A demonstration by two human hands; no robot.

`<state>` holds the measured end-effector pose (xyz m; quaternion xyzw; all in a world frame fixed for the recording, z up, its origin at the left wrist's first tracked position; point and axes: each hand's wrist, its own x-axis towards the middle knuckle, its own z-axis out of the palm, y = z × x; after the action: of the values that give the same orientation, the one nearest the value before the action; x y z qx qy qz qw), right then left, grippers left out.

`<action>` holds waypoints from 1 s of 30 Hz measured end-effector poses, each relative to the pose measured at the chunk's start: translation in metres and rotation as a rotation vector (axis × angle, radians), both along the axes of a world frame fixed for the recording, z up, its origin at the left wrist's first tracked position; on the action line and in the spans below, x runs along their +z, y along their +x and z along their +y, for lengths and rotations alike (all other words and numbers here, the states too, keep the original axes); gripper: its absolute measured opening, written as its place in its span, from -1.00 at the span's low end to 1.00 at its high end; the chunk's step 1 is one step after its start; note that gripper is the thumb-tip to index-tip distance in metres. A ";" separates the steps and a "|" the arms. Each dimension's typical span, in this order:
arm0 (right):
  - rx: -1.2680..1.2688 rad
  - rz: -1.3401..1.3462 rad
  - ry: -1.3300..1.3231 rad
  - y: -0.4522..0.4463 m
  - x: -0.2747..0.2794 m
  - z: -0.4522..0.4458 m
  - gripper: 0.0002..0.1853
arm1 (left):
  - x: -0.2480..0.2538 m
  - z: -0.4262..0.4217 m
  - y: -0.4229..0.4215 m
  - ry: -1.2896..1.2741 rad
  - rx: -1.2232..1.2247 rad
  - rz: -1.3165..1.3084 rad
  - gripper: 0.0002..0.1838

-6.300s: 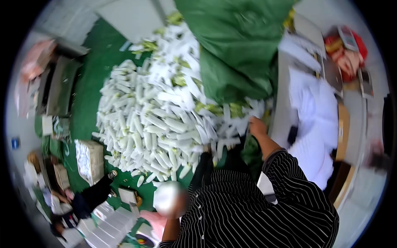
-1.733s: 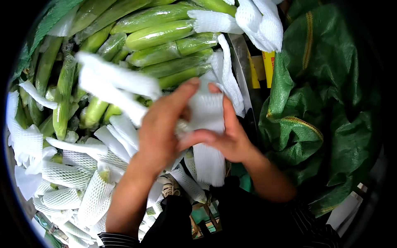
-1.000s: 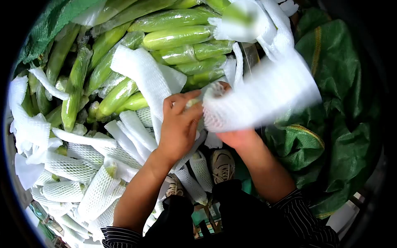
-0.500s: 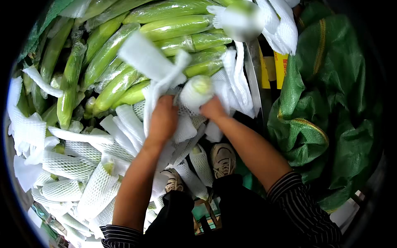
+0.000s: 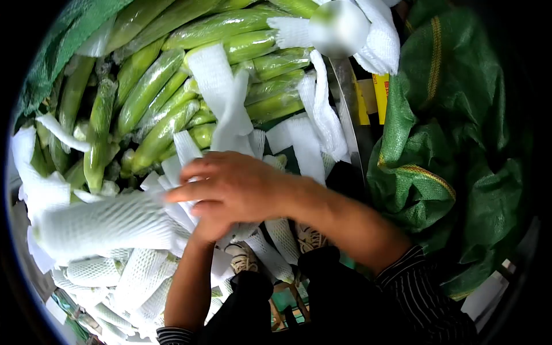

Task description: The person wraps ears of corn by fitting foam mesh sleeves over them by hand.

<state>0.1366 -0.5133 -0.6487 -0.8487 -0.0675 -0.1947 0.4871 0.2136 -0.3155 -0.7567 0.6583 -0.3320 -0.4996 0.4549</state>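
My right hand point(image 5: 244, 184) reaches across to the left with its fingers apart, and nothing is in it. Beneath it is my left hand point(image 5: 211, 225), whose fingers are mostly hidden. Just left of my right fingertips, a long vegetable in a white foam net sleeve point(image 5: 112, 224) is blurred, above the pile of sleeved vegetables point(image 5: 144, 273). White foam net sleeves point(image 5: 221, 95) lie loose beyond my hands. Behind them are long light-green vegetables point(image 5: 149, 89) in clear film.
A dark green woven sack point(image 5: 460, 144) lies bunched up on the right. Between it and the vegetables runs a metal edge point(image 5: 352, 115), with something yellow point(image 5: 380, 95) beside it. Green netting point(image 5: 75, 40) hangs at the upper left. My shoes point(image 5: 241, 257) are below my hands.
My right hand has swung left over my left hand and let go of the foam-sleeved vegetable, which is now at the left. My left hand has moved down toward me.
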 end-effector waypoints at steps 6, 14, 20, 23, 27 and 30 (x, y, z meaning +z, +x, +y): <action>-1.033 0.195 0.100 -0.009 -0.088 -0.030 -0.17 | 0.066 -0.104 0.079 -0.105 0.347 -1.050 -0.71; -1.414 0.037 0.944 -0.008 -0.110 -0.073 -0.38 | 0.030 -0.144 0.109 0.351 -0.196 -1.409 -0.74; -0.687 0.121 0.919 -0.073 -0.013 -0.031 -0.25 | 0.129 -0.124 0.047 -0.668 0.088 -0.816 -0.68; -0.479 0.082 0.834 -0.081 0.018 -0.017 -0.12 | 0.135 -0.138 0.000 -0.568 0.044 -0.509 -0.51; -0.342 0.281 1.332 -0.102 0.001 -0.010 -0.36 | 0.106 -0.141 -0.007 -0.471 0.092 -0.383 -0.68; -0.423 0.310 1.253 -0.105 -0.009 -0.004 -0.55 | 0.096 -0.135 -0.008 -0.437 0.080 -0.318 -0.82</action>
<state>0.0315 -0.5170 -0.6580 -0.4194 0.2959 -0.1642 0.8424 0.2058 -0.4504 -0.6606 0.6272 -0.4731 -0.2880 0.5476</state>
